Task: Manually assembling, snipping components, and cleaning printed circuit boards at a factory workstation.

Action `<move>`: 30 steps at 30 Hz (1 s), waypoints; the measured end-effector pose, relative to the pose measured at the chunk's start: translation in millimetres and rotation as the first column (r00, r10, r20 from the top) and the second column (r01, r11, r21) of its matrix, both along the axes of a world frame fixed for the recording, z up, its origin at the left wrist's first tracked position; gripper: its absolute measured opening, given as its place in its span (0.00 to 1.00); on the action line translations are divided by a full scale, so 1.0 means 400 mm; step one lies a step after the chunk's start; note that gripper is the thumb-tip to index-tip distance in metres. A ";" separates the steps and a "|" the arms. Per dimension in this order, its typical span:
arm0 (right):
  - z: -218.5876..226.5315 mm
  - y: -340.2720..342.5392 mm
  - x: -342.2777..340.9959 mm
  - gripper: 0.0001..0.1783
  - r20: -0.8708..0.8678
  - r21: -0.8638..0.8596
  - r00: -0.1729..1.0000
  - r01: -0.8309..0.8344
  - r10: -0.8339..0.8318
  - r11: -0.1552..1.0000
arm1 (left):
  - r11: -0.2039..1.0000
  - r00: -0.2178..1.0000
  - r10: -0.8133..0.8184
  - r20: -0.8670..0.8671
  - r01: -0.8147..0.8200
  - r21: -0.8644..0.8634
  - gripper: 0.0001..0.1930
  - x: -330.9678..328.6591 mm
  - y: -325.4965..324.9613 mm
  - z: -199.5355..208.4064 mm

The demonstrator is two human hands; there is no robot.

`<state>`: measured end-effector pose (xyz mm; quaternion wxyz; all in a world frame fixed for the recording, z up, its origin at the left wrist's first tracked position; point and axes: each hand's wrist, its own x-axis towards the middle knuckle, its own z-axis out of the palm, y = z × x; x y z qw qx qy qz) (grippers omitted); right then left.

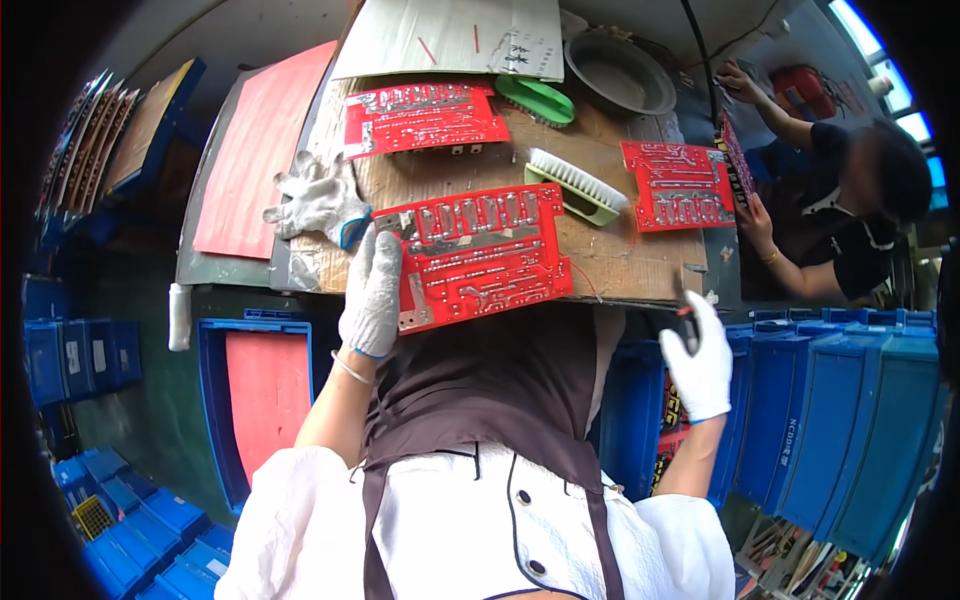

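Observation:
My left hand (372, 300), in a white knit glove, grips the left edge of a red circuit board (480, 258). The board is tilted over the table's front edge, its solder side up. At the table's front right, my right hand (702, 360), also gloved, has its fingers bent around a small dark and red object, too small to name. Behind the held board lies a second red circuit board (425, 118). A white-bristled brush (575, 185) rests to its right, bristles up. A loose grey-white glove (322, 203) with a blue cuff lies beside my left hand.
Another circuit board (683, 185) lies at the table's right, near a co-worker (850, 200) handling a board. A green brush (538, 100), a metal basin (620, 75) and a white foam sheet (450, 40) are at the back. Blue bins (800, 410) flank me.

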<state>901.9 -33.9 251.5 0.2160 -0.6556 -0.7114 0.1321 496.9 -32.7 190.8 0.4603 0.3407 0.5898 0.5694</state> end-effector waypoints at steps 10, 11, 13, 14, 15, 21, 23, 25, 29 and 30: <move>0.058 0.115 -0.305 0.37 0.442 0.105 0.830 -0.424 0.340 0.900 | 1.000 0.997 0.025 0.075 -0.025 -0.001 0.34 -0.010 0.000 -0.041; 0.059 0.122 -0.308 0.37 0.471 0.098 0.810 -0.443 0.350 0.891 | 1.000 0.996 0.026 0.080 -0.026 -0.002 0.34 -0.011 0.000 -0.050; 0.059 0.131 -0.312 0.37 0.479 0.075 0.797 -0.456 0.369 0.887 | 0.999 0.999 0.038 0.023 -0.038 0.002 0.33 -0.017 0.001 -0.069; 0.059 0.134 -0.313 0.37 0.484 0.054 0.786 -0.466 0.385 0.883 | 0.999 0.999 0.040 0.025 -0.040 0.001 0.33 -0.020 -0.001 -0.072; 0.057 0.137 -0.315 0.37 0.485 0.052 0.784 -0.468 0.388 0.882 | 0.999 0.999 0.037 0.011 -0.037 0.004 0.33 -0.021 -0.001 -0.074; 0.042 0.143 -0.311 0.39 0.538 0.041 0.747 -0.486 0.391 0.873 | 1.000 0.998 0.013 0.067 -0.013 0.001 0.32 -0.015 -0.003 -0.053; 0.037 0.145 -0.311 0.40 0.573 0.068 0.725 -0.507 0.382 0.859 | 1.000 0.995 0.011 0.099 -0.011 -0.004 0.31 -0.012 -0.007 -0.042; 0.020 0.155 -0.301 0.40 0.558 0.075 0.729 -0.520 0.397 0.851 | 1.000 0.988 -0.004 0.153 0.004 -0.001 0.31 -0.008 -0.007 -0.031; 0.008 0.156 -0.295 0.40 0.522 0.090 0.747 -0.528 0.411 0.844 | 1.000 0.986 -0.001 0.167 0.001 0.003 0.31 -0.009 -0.008 -0.044; 0.007 0.155 -0.293 0.40 0.522 0.091 0.747 -0.529 0.412 0.844 | 1.000 0.991 0.024 0.132 -0.023 -0.010 0.31 -0.009 -0.006 -0.052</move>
